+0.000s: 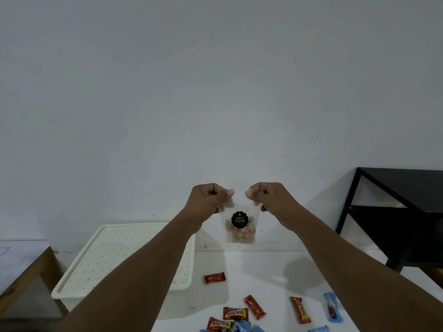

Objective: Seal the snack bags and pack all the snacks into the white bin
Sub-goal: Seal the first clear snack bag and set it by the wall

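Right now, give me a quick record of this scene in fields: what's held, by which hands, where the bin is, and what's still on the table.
held item: clear plastic snack bag with a black round label, raised above the table
left hand: pinching the bag's top left corner
right hand: pinching the bag's top right corner
bag contents: small pink and pale pieces at the bottom
white plastic bin: on the left, lid on
white table: holds loose red wrapped bars and blue wrapped snacks
packed so far: cannot tell

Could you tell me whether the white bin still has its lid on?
Yes, it is shut: the dotted lid lies flat over the white bin, and every wrapped snack in view lies outside on the table.
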`<state>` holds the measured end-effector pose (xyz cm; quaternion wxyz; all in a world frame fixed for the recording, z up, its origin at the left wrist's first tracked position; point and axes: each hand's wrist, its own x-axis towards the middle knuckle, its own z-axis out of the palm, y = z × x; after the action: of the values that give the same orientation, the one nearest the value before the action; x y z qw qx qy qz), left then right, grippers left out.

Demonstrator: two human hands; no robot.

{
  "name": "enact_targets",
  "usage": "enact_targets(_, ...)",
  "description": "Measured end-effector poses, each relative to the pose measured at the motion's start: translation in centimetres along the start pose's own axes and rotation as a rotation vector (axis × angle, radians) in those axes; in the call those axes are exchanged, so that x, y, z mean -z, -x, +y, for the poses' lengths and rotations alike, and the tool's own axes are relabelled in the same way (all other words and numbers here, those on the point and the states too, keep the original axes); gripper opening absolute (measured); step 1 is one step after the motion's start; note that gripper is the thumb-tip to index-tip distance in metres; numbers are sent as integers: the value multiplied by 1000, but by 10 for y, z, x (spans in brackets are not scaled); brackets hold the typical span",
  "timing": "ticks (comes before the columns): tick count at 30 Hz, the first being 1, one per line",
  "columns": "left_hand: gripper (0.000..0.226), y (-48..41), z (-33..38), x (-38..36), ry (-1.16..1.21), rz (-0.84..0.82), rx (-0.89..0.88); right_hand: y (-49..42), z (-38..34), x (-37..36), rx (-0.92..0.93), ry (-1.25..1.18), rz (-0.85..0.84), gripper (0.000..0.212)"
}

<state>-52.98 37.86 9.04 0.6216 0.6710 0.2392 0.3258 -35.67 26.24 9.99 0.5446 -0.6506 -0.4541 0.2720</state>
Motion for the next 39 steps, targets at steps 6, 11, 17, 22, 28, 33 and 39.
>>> enact_targets(6,22,1,4,-2,26,-53,43,0,1,2,-24,-9,-40,18)
enact_targets(11,30,-1,5,-7,24,-58,55,-2,0,5,28,34,-15,17)
enact_targets(17,28,-5,4,-15,21,-38,57,2,1,16,-13,9,-38,16)
enact_targets(22,27,-7,3,-33,27,-31,67,7,8,36,-40,-10,-12,17)
enact_targets(28,41,-11,7,-60,-35,-69,94,12,16,64,-53,8,-22,16)
enact_targets(33,33,-15,11,-86,-72,-56,97,12,17,92,-54,32,-48,16)
enact_targets(39,28,-18,15,-108,-142,-13,68,6,14,114,-38,56,-98,19)
